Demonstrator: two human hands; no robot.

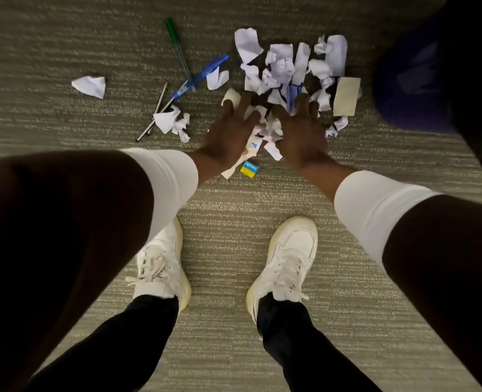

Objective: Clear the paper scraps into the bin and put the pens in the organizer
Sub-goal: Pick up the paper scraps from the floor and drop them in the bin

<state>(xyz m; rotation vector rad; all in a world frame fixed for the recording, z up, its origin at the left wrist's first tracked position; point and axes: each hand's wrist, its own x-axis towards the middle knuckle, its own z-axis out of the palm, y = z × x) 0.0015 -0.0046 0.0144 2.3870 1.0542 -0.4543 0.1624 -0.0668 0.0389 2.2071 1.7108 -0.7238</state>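
Note:
A heap of crumpled white paper scraps lies on the carpet ahead of my feet. My left hand and my right hand rest palm down on the near edge of the heap, fingers spread, side by side with scraps between and under them. Neither hand has closed around anything. A blue pen, a green pen and a thin dark pen lie crossed to the left of the heap. Another blue pen sticks out of the heap by my right fingertips. One loose scrap lies further left.
A small blue and yellow card lies near my wrists. A tan paper slip sits at the heap's right edge. A dark purple rounded container stands at the right. My white shoes stand on the grey carpet.

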